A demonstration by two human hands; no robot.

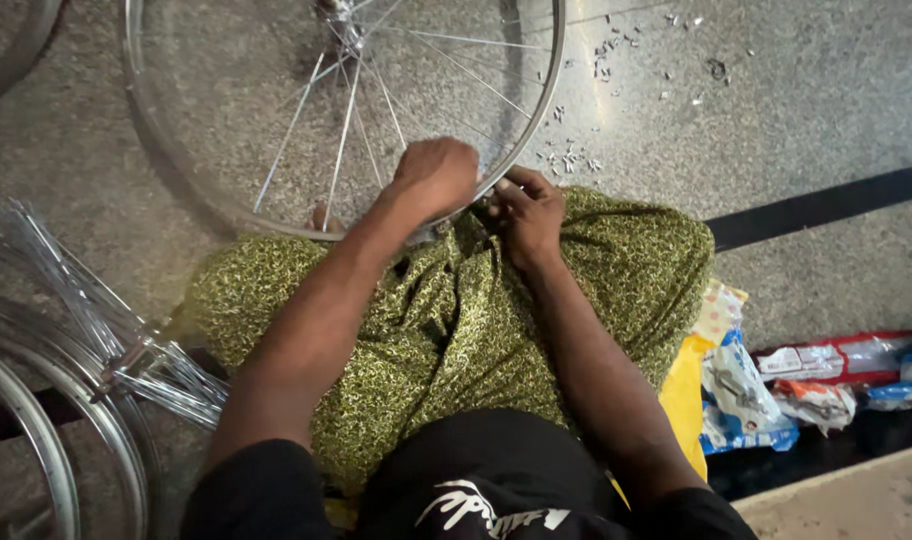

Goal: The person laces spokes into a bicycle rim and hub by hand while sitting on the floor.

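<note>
A speckled grey stone floor [826,90], polished and crossed by a dark stripe, is seen beneath a round shiny metal bicycle wheel rim [548,95] laced with thin steel spokes [341,135], whose near edge is rested on a lap draped in green patterned cloth [456,310]. More bare metal rims [36,430] and a bundle of loose silvery spokes [86,290] are laid at the left, crinkled plastic packets [776,385] at the right, and small metal nipples [571,158] are scattered just beyond the rim. Both forearms are extended forward. The left hand [438,175] is curled over the rim's near edge, fingers closed upon it. The right hand [528,210] is pressed against the rim beside it, fingertips pinched together; what is pinched cannot be told.
</note>
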